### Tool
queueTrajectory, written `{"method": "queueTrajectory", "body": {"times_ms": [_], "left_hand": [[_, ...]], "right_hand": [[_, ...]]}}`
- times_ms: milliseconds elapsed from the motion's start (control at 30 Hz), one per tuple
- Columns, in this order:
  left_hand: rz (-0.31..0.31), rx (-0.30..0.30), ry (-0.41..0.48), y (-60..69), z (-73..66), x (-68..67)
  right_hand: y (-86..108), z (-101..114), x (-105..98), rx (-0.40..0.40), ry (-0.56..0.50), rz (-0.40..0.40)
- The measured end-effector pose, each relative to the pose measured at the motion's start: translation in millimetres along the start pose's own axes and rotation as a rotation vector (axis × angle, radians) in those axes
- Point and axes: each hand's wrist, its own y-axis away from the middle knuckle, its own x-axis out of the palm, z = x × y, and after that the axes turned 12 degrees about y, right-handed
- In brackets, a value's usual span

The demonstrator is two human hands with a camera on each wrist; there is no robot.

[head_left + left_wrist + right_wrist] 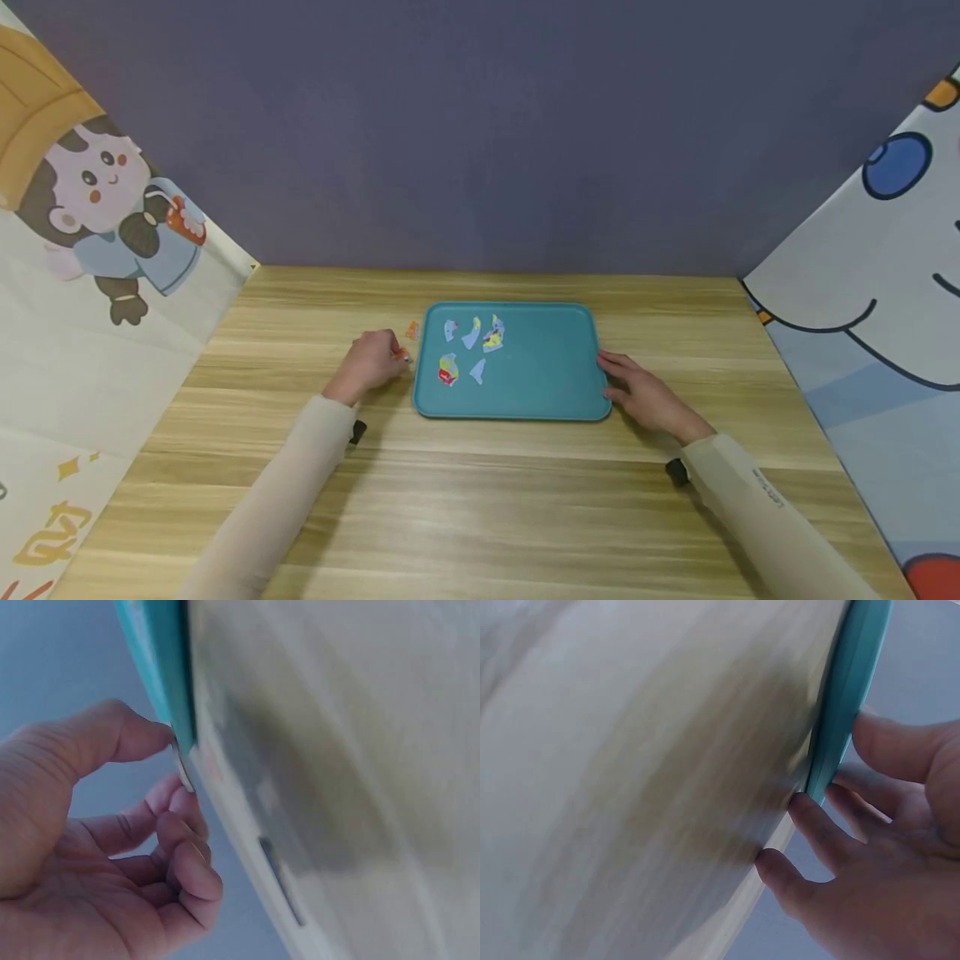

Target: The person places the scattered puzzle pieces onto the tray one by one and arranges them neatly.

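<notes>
Left of the teal tray (551, 362), my left hand (369, 365) pinches a small orange-and-white flat piece (402, 355) between thumb and fingers. In the left wrist view the held piece (182, 766) appears edge-on beside the tray (161, 664), with the left hand (105, 825) around it. My right hand (647, 396) touches the tray's right edge; the right wrist view shows the fingers of this hand (885, 825) relaxed along the rim (847, 697). Several irregular colourful pieces lie on the tray's left half, among them a red-and-yellow one (447, 370) and a yellow-and-purple one (493, 335).
Another orange piece (412, 330) lies on the wooden table (510, 500) just outside the tray's left edge. A thin dark-edged piece (282, 881) is on the table in the left wrist view. A dark wall (495, 133) rises behind, with printed panels at both sides.
</notes>
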Motion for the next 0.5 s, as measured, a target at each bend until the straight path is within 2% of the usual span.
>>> {"method": "queueTrajectory", "body": {"times_ms": [167,267,500], "left_hand": [[-0.031,0.043,0.036,2.5,1.7,-8.9],[-0.066,0.098,0.057,3.2,0.3,-10.1],[-0.166,0.331,0.103,3.9,-12.2,-7.6]], "right_hand": [[-0.8,0.3,-0.3,-0.008,0.003,-0.002],[-1.1,-0.1,0.1,-0.009,0.006,-0.004],[-1.1,-0.2,0.4,-0.01,0.006,-0.001]]}}
